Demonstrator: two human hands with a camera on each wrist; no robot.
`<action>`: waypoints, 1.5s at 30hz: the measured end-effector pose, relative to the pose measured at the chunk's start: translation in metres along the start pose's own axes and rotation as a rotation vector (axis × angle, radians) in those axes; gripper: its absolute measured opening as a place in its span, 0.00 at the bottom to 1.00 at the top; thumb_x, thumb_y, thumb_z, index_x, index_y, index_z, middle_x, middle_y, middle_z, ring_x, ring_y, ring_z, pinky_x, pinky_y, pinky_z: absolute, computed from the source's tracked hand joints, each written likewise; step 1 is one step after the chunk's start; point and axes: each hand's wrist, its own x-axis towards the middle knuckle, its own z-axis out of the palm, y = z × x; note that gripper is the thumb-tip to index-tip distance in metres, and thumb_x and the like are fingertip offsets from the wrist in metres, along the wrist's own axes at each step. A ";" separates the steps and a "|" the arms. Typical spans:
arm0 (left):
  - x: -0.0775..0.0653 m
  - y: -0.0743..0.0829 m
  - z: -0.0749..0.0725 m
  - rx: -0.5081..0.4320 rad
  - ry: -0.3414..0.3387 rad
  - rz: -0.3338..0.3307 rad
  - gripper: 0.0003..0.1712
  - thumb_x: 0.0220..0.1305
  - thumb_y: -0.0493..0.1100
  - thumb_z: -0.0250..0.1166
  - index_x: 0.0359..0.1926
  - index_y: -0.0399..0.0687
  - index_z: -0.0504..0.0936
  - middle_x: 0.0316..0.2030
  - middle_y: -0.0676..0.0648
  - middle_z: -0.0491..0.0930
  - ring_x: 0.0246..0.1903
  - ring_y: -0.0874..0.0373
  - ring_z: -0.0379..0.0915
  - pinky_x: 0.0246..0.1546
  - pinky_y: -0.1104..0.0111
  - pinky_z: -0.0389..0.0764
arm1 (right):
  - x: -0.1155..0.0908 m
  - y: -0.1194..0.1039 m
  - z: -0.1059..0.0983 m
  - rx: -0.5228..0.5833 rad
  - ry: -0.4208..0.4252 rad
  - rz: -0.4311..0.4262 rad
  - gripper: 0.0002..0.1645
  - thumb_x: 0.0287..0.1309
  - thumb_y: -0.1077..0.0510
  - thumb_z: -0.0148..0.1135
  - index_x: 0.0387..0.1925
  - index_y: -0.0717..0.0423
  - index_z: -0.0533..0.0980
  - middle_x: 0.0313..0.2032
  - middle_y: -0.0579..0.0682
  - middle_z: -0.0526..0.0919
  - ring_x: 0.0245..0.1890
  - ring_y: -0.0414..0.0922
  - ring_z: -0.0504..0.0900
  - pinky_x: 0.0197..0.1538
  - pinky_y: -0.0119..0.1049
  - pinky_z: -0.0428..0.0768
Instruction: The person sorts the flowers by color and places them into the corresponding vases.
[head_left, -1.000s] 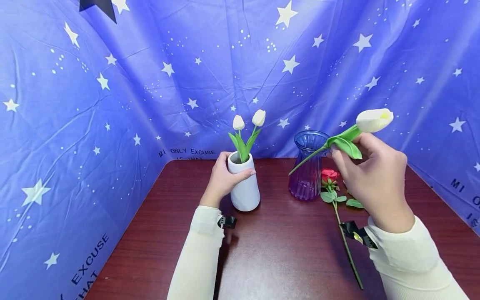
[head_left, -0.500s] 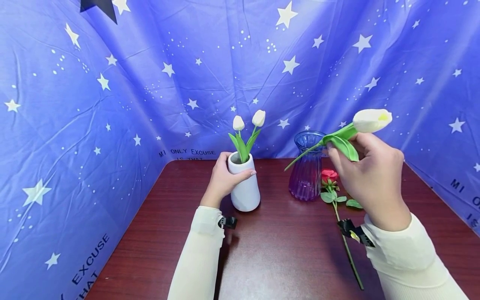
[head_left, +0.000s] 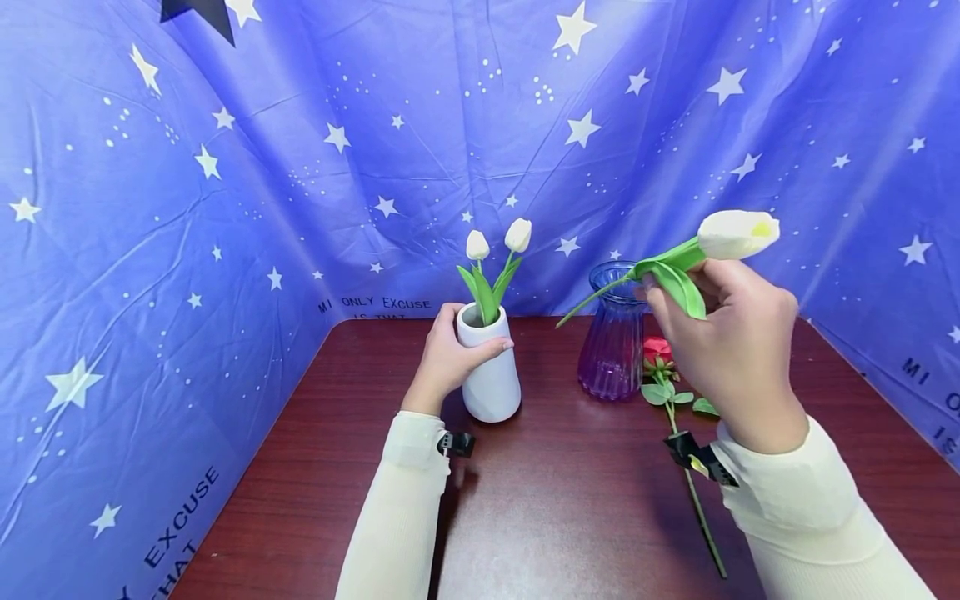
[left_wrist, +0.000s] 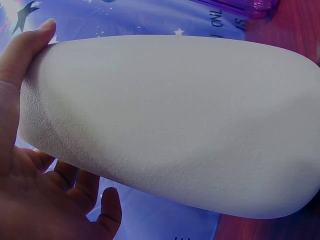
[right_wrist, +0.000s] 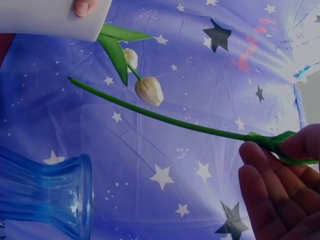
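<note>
My left hand [head_left: 450, 354] grips a white vase [head_left: 491, 379] near its rim, thumb across the front. Two white tulips [head_left: 517, 236] with green leaves stand in this vase. In the left wrist view the vase [left_wrist: 175, 120] fills most of the picture, fingers curled round its mouth end. A third white tulip [head_left: 738, 234] is pinched in my right hand [head_left: 738, 342] by the leafy part below its bloom. Its stem slants down to the left, passing in front of the glass vase's rim in the head view. The right wrist view shows the bare stem [right_wrist: 160, 117] pointing towards the white vase.
A blue and purple glass vase [head_left: 611, 358] stands between the two hands, towards the back. Beside it a red rose [head_left: 657, 350] lies on the dark red wooden table [head_left: 555, 500], partly behind the right wrist. A blue starry cloth [head_left: 420, 125] hangs around the table.
My right hand has moved a little to the left with its tulip, the stem tip coming nearer to the white vase. The left hand and white vase stay in place.
</note>
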 end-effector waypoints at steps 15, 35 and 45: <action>0.000 0.002 0.004 0.022 0.034 0.002 0.47 0.40 0.67 0.83 0.57 0.54 0.73 0.51 0.52 0.76 0.53 0.55 0.76 0.53 0.53 0.82 | -0.003 -0.004 0.017 0.052 -0.021 0.038 0.16 0.46 0.64 0.79 0.41 0.58 0.89 0.34 0.59 0.91 0.37 0.08 0.74 0.42 0.11 0.69; 0.000 0.004 0.005 0.054 0.070 0.011 0.47 0.37 0.69 0.83 0.55 0.54 0.74 0.49 0.52 0.76 0.51 0.55 0.76 0.52 0.54 0.81 | -0.002 -0.014 0.031 0.082 -0.015 -0.002 0.14 0.48 0.61 0.79 0.39 0.59 0.89 0.33 0.56 0.92 0.38 0.09 0.74 0.44 0.10 0.71; 0.000 0.003 0.007 0.084 0.080 0.014 0.48 0.37 0.71 0.82 0.54 0.55 0.73 0.49 0.53 0.76 0.51 0.56 0.75 0.51 0.55 0.82 | 0.000 -0.019 0.038 0.102 -0.026 -0.002 0.12 0.50 0.59 0.79 0.38 0.57 0.88 0.32 0.53 0.92 0.35 0.15 0.78 0.43 0.11 0.72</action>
